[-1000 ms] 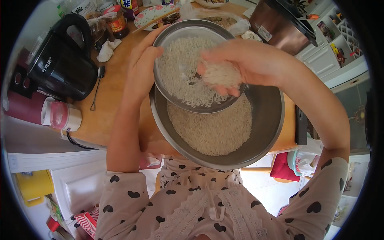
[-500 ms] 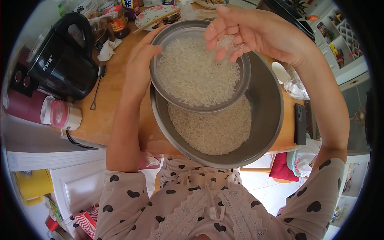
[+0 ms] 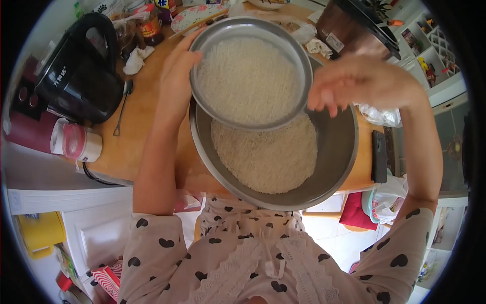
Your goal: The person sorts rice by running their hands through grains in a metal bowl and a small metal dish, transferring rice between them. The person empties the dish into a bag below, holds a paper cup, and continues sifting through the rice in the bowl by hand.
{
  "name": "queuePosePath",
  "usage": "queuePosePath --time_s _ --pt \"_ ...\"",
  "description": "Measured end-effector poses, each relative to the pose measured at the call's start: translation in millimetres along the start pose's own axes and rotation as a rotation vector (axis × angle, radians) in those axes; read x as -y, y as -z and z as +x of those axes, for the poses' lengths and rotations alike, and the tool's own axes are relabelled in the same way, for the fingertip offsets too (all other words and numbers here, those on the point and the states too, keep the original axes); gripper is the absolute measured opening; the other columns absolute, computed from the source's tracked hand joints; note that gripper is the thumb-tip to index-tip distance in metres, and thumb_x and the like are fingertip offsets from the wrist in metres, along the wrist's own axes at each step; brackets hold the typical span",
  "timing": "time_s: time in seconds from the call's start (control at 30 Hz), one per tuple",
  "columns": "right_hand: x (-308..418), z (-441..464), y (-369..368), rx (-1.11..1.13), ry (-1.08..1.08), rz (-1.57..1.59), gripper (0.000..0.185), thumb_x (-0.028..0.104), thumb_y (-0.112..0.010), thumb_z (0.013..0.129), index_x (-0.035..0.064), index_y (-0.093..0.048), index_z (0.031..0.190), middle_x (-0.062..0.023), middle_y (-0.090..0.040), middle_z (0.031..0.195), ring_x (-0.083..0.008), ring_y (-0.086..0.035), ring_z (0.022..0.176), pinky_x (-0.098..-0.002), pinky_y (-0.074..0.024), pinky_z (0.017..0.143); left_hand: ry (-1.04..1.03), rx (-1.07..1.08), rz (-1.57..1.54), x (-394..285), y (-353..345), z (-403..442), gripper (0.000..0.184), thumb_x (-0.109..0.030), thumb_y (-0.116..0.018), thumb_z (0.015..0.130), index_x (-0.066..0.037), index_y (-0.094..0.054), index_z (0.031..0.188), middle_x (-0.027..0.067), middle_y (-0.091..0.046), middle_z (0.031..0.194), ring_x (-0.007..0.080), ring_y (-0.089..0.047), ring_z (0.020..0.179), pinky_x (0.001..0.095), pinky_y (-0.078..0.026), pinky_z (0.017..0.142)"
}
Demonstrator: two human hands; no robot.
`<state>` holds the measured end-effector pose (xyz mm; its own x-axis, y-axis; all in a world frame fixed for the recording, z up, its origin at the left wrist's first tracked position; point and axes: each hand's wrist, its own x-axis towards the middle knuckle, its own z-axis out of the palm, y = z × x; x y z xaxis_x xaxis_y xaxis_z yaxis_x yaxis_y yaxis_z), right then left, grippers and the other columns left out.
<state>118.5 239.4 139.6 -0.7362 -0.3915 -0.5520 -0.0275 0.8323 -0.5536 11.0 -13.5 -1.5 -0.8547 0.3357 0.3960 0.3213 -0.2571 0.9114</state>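
Observation:
My left hand point(image 3: 178, 71) grips the left rim of a shallow round metal pan point(image 3: 307, 76), thumb over the edge. White rice point(image 3: 248, 81) covers the pan's bottom. The pan is held above the back of a large, deep metal basin point(image 3: 340, 139), hiding part of its inside. More rice point(image 3: 266, 157) lies spread across the basin's bottom. Just right of the pan, over the basin's right back rim, is my right hand point(image 3: 362, 83), its fingers bent downward and smeared by motion. Whether any grains are in it cannot be made out.
To the left stand a black kettle point(image 3: 81, 71), a long-handled spoon point(image 3: 123, 109) and a pink-lidded jar point(image 3: 83, 143). A brown cooker point(image 3: 349, 30) is behind my right hand. At the right table edge lies a black phone point(image 3: 378, 157). Jars and a floral board point(image 3: 195, 17) are at the back.
My right hand has moved from over the pan, where rice lay in its upturned fingers, to the pan's right, now turned down. The pan has shifted slightly up and left, still in my left hand.

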Motion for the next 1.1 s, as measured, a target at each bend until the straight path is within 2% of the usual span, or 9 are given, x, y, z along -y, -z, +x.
queuePosePath --time_s 0.2,0.4,0.5,0.6,0.7,0.8,0.9,1.0,1.1 --pt "-54.3 42.4 -91.2 -0.254 0.152 -0.361 0.046 0.027 -0.051 0.093 -0.0021 -0.049 0.128 -0.0184 -0.057 0.115 -0.0329 -0.059 0.102 -0.0396 -0.047 0.089 -0.02 -0.142 -0.036 7.9 0.4 1.1 0.05 -0.018 -0.046 0.086 0.004 -0.051 0.131 0.0124 -0.056 0.126 0.0193 -0.052 0.115 0.0285 -0.038 0.1" --pt "-24.6 43.9 -121.3 -0.04 0.351 -0.11 0.041 0.023 -0.046 0.095 -0.0001 -0.048 0.129 -0.0204 -0.052 0.122 -0.0334 -0.052 0.114 -0.0421 -0.043 0.097 -0.028 -0.176 -0.004 14.1 2.9 1.4 0.051 -0.019 -0.047 0.087 0.004 -0.05 0.132 0.013 -0.054 0.13 0.0203 -0.051 0.118 0.0296 -0.037 0.101" --pt "-32.2 37.7 -104.0 0.028 0.319 -0.065 0.038 0.027 -0.047 0.095 0.0026 -0.051 0.125 -0.0195 -0.055 0.119 -0.0355 -0.055 0.109 -0.0433 -0.0443 0.093 -0.016 -0.163 -0.029 12.2 0.6 0.2 0.051 -0.019 -0.046 0.087 0.005 -0.05 0.132 0.0131 -0.054 0.13 0.0204 -0.051 0.118 0.0298 -0.037 0.102" --pt "-34.1 31.3 -86.6 0.068 -0.122 -0.119 0.038 0.032 -0.047 0.096 0.0056 -0.052 0.122 -0.0196 -0.058 0.115 -0.0363 -0.057 0.105 -0.0441 -0.0447 0.089 -0.023 -0.164 -0.025 13.2 -0.5 0.1 0.051 -0.019 -0.045 0.087 0.005 -0.05 0.132 0.0133 -0.054 0.13 0.0207 -0.051 0.119 0.0301 -0.037 0.102" --pt "-30.4 24.1 -104.9 0.086 -0.229 -0.087 0.04 0.032 -0.054 0.094 0.0016 -0.048 0.119 -0.0163 -0.062 0.093 -0.0309 -0.061 0.086 -0.0399 -0.0466 0.076 -0.049 -0.154 0.003 14.5 1.6 0.4 0.051 -0.019 -0.045 0.088 0.005 -0.05 0.132 0.0135 -0.054 0.13 0.0209 -0.051 0.119 0.0303 -0.037 0.103" --pt "-7.2 29.7 -112.3 0.103 -0.247 0.086 0.058 0.047 -0.055 0.09 0.0 -0.048 0.124 -0.024 -0.061 0.106 -0.0353 -0.061 0.1 -0.0437 -0.0449 0.087 -0.047 -0.154 0.011 11.7 -0.8 -0.8 0.05 -0.018 -0.045 0.088 0.005 -0.05 0.132 0.0137 -0.054 0.13 0.0207 -0.051 0.119 0.0301 -0.037 0.103" --pt "-6.1 44.0 -133.6 -0.036 -0.028 0.187 0.065 0.048 -0.062 0.086 -0.0032 -0.049 0.123 -0.0229 -0.062 0.106 -0.0312 -0.063 0.097 -0.0407 -0.0489 0.08 -0.054 -0.15 0.018 13.3 0.3 0.5 0.051 -0.018 -0.046 0.087 0.005 -0.05 0.132 0.0136 -0.054 0.131 0.0204 -0.051 0.119 0.03 -0.037 0.103" --pt "18.8 57.0 -122.2 0.148 -0.145 0.415 0.065 0.046 -0.066 0.083 -0.003 -0.051 0.123 -0.0164 -0.061 0.103 -0.0248 -0.063 0.083 -0.0337 -0.0515 0.069 -0.04 -0.15 -0.017 16.9 2.1 2.5 0.051 -0.018 -0.046 0.087 0.005 -0.051 0.132 0.0131 -0.054 0.13 0.0201 -0.051 0.119 0.0298 -0.037 0.103" --pt "1.1 72.9 -138.9 0.189 0.006 0.893 0.054 0.041 -0.065 0.085 -0.0018 -0.055 0.117 -0.0092 -0.059 0.092 -0.0172 -0.058 0.066 -0.0263 -0.0472 0.056 -0.024 -0.155 -0.002 16.3 3.6 2.4 0.051 -0.019 -0.047 0.086 0.005 -0.051 0.132 0.0124 -0.055 0.13 0.0197 -0.051 0.119 0.0296 -0.037 0.102"
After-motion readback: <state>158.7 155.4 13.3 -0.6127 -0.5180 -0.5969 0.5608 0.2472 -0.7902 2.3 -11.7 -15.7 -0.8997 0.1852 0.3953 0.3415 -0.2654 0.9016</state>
